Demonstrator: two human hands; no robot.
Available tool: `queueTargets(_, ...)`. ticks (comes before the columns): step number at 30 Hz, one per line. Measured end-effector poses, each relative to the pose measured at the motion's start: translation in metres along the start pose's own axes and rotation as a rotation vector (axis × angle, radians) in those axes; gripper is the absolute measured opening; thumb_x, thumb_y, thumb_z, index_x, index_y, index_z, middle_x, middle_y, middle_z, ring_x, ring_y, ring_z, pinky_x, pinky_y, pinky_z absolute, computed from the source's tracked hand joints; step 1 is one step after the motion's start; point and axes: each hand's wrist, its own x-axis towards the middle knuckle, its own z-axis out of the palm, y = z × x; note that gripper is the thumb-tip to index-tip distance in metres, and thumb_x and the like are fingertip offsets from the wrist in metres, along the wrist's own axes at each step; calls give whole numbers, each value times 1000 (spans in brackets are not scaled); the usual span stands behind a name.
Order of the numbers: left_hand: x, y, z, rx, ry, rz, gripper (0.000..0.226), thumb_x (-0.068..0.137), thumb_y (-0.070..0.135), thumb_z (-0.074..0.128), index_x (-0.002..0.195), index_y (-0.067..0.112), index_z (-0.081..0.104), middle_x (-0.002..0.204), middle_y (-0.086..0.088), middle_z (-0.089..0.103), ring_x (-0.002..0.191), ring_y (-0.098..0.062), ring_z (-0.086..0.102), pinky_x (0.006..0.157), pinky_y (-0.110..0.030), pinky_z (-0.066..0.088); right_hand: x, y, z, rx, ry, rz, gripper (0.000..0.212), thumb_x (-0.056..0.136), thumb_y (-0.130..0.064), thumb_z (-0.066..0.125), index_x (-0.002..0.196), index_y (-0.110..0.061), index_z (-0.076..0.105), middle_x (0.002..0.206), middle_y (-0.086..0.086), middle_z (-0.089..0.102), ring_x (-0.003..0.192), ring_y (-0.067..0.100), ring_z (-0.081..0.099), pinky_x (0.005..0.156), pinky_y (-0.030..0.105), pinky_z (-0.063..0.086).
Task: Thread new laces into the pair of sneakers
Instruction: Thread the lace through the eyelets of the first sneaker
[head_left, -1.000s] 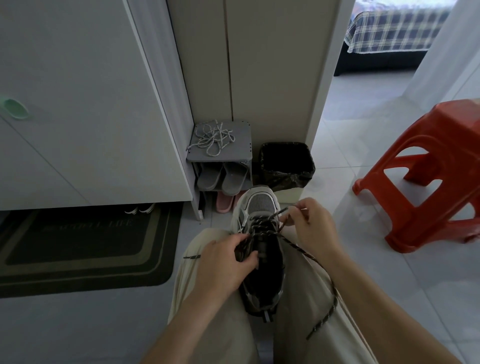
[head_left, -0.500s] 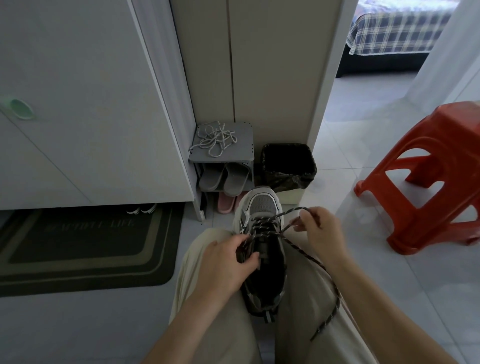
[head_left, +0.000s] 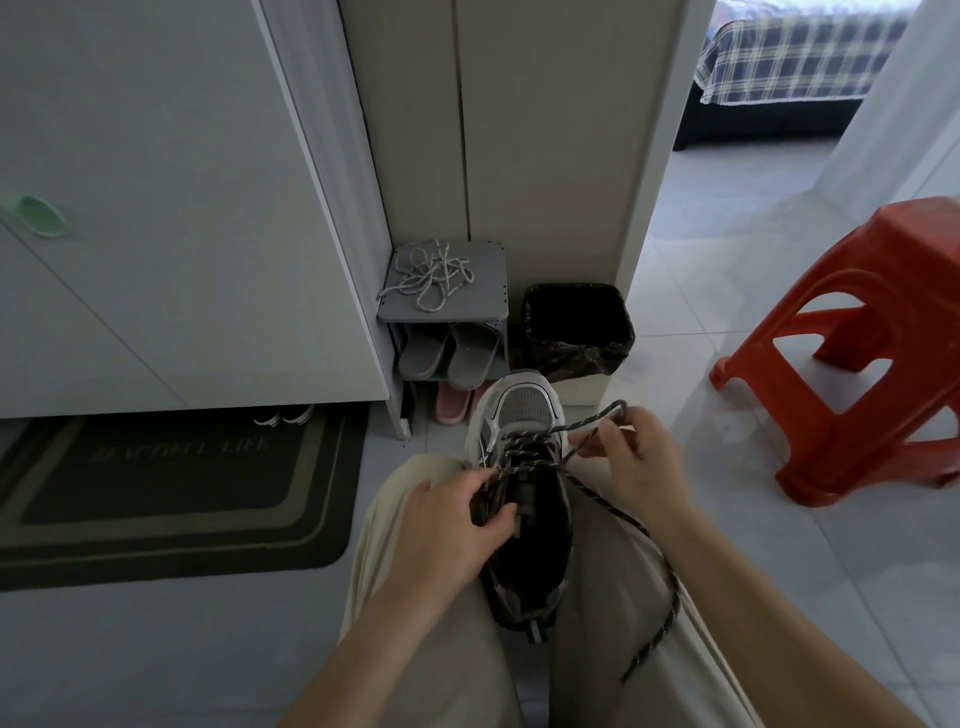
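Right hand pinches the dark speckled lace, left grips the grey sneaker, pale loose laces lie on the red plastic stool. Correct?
No. Head view: pale loose laces lie on the small grey shoe rack, not the red plastic stool. Right hand, dark speckled lace, left hand, grey sneaker: as stated.

**A:** How many views?
**B:** One. Head-worn, wide-angle.
**A:** Facing?
**B:** Forward, pitched steeply down. The wearer's own lap fills 6 o'clock, and the forearms enter from the bottom edge at 5 and 7.
**A:** How near?
**B:** Close. Just below centre the left hand (head_left: 447, 525) grips the sneaker (head_left: 524, 410) and the right hand (head_left: 634, 457) pinches the lace (head_left: 649, 643).
**A:** Far field?
**B:** The shoe rack (head_left: 491, 296) sits just above centre. The doormat (head_left: 171, 483) is at 9, the red stool (head_left: 883, 312) at 3, and the bed (head_left: 800, 57) at 1, through a doorway.
**A:** Distortion?
**B:** Verticals lean outward towards the frame edges.
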Motion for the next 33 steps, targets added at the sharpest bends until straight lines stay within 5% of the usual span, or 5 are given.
queueTargets(9,-1,0,1,1,0,-6,46,77,48,62,119,29,62,96,13,70,93,-5,63,100,-41,45,-6,8,1,-282,-163,-38,11,86,-24,67,75,-23,65,76,-7,70,74,11,66,73,35,54)
queueTargets(14,-2,3,-1,0,31,-10,44,81,38,67,123,27,61,101,11,70,97,-7,63,103,-40,41,-3,1,0,6,-53,76,13,95,-17,52,90,-5,57,77,-2,72,72,9,70,67,24,52)
queueTargets(20,-3,3,-1,-2,33,0,42,80,38,68,120,27,63,93,15,68,92,-5,64,101,-41,43,-9,5,3,-192,-196,-45,3,82,-24,71,80,-25,70,83,-4,71,78,11,66,74,29,54)
queueTargets(26,-4,5,-2,-4,29,-1,40,80,38,67,119,27,63,89,17,67,91,-4,64,101,-40,44,-4,7,1,-35,-98,78,12,97,-17,49,90,-9,54,88,3,72,80,10,70,72,26,56)
queueTargets(33,-5,5,-2,-29,28,-3,44,78,41,65,118,26,64,96,12,71,91,-5,65,100,-38,45,-10,6,2,-202,-225,-56,13,85,-16,68,83,-28,65,84,-14,68,77,-5,62,67,8,46)
